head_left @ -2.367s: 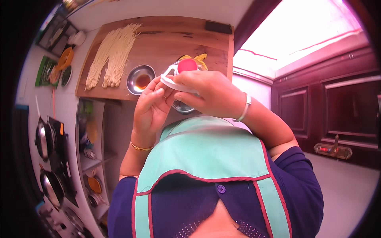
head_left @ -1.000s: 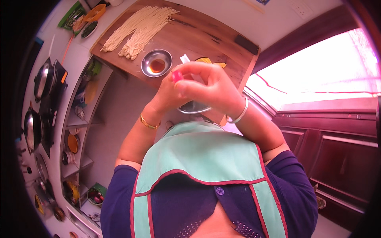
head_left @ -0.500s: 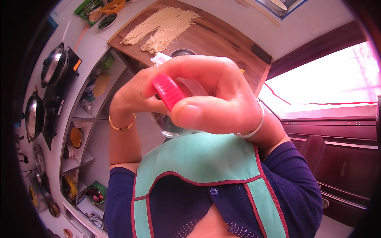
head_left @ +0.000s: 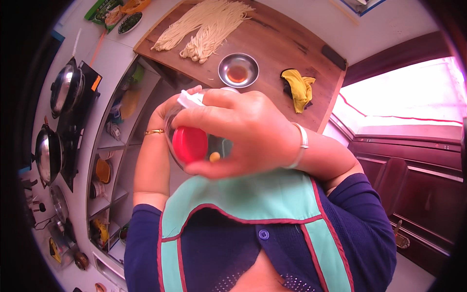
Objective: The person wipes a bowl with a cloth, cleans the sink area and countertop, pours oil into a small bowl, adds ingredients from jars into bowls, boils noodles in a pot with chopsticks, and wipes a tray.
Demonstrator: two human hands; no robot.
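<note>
Right hand (head_left: 243, 131) wrapped around clear plastic bottle with red round cap (head_left: 190, 144), fingers curled tight, held close before the chest. Left hand (head_left: 170, 109) mostly hidden behind the bottle, fingertips closed on its far side near a white tab. Beyond, on brown wooden board (head_left: 287, 44): small steel bowl holding reddish liquid (head_left: 238, 70), crumpled yellow cloth (head_left: 299, 87), then pale raw noodle strands (head_left: 209, 24) farthest off.

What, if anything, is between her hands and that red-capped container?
Nothing visible: the right hand wraps the clear container with the red cap directly, and the left hand touches it from behind, its fingers mostly hidden.
</note>
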